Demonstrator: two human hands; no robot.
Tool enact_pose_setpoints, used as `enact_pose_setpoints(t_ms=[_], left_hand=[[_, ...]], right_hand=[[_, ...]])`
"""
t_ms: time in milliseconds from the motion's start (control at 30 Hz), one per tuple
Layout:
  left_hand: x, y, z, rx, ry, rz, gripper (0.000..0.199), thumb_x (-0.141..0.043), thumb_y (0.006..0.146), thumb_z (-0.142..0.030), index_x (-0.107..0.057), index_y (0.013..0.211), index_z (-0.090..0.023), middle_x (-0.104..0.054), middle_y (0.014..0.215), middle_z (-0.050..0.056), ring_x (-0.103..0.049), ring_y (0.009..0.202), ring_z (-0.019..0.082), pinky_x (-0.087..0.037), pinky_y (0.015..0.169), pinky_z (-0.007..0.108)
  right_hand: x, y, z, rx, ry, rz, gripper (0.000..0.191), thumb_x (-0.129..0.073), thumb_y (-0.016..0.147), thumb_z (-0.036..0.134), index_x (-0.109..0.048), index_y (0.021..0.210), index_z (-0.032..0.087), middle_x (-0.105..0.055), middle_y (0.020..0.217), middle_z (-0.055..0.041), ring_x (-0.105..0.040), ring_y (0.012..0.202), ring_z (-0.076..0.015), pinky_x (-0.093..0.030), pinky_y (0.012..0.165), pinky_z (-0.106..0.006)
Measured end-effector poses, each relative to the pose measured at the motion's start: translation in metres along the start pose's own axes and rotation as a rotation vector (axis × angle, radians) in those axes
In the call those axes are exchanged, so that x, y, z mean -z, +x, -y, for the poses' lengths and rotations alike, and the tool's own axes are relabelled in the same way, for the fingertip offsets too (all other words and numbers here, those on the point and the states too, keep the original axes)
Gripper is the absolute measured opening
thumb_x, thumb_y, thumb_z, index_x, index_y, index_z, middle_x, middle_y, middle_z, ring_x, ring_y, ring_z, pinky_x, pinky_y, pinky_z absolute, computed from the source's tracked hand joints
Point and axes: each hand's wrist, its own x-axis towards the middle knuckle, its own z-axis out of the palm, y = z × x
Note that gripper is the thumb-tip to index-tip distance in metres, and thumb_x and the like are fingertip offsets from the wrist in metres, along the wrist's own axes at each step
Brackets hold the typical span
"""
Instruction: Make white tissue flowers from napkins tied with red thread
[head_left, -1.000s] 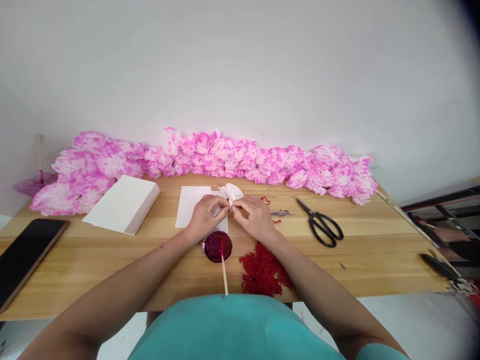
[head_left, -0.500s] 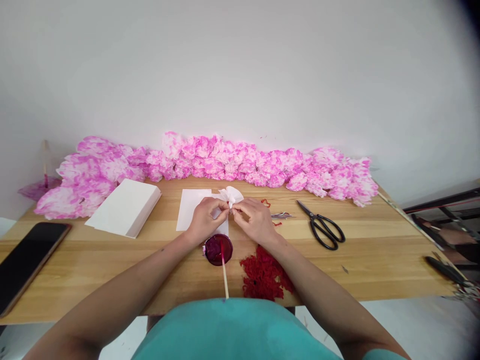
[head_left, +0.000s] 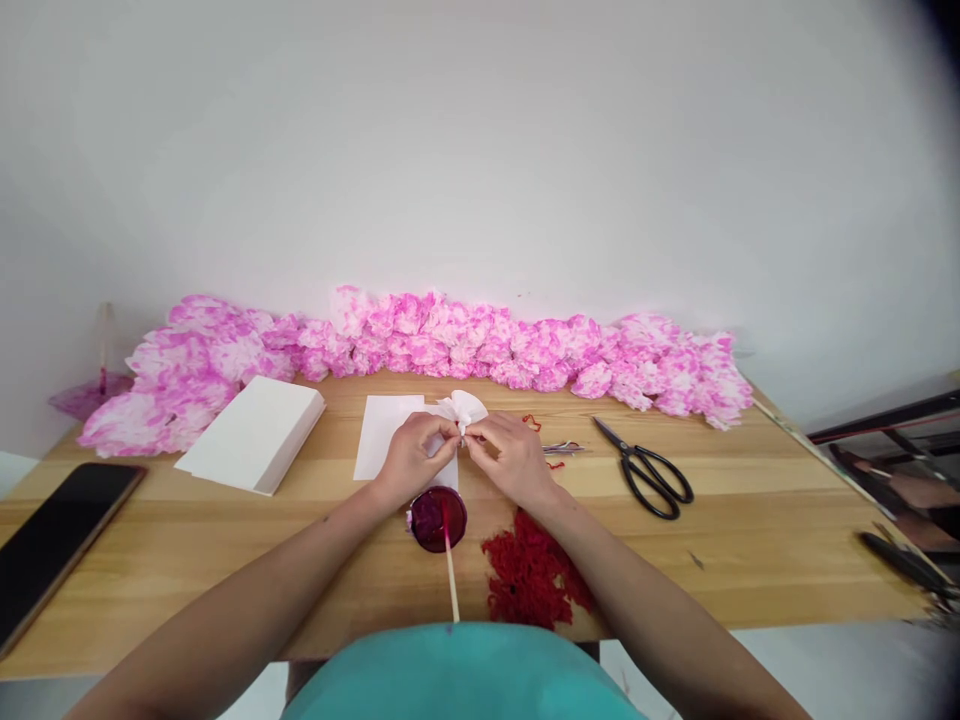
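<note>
Between my hands, at the middle of the table, is a gathered piece of white paper [head_left: 466, 408], fanned out at its top. My left hand [head_left: 417, 452] pinches its lower end from the left. From the right, the fingertips of my right hand [head_left: 508, 452] pinch the same narrow part. White sheets [head_left: 382, 432] lie flat partly beneath my left hand. Just below the hands stands a round dish of dark purple liquid [head_left: 438, 520] with a stick [head_left: 452, 580] in it. A pile of red threads [head_left: 531, 578] lies by my right forearm.
Pink and white paper flowers [head_left: 450, 335] line the wall. A white paper stack [head_left: 255, 432] and a phone [head_left: 64, 545] lie left. Black-handled scissors [head_left: 646, 468] and small metal scissors [head_left: 561, 449] are right, with pliers-like tools [head_left: 904, 562] at the far right edge.
The whole view has shifted, so the table and everything on it sit a little lower. Both hands still pinch the white paper, their fingertips slightly closer together.
</note>
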Motion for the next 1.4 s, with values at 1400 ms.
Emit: enact_pose_setpoints(t_ms=[1400], left_hand=[[0.025, 0.02, -0.025, 0.102, -0.065, -0.106, 0.021, -0.051, 0.09, -0.031, -0.067, 0.096, -0.018, -0.073, 0.099, 0.006, -0.068, 0.091, 0.019, -0.052, 0.084, 0.032]], right_hand=[[0.007, 0.004, -0.019, -0.054, -0.211, -0.127, 0.01, -0.058, 0.084, 0.014, -0.064, 0.078, 0.02, -0.067, 0.073, -0.0014, -0.059, 0.072, -0.0181, -0.039, 0.069, -0.03]])
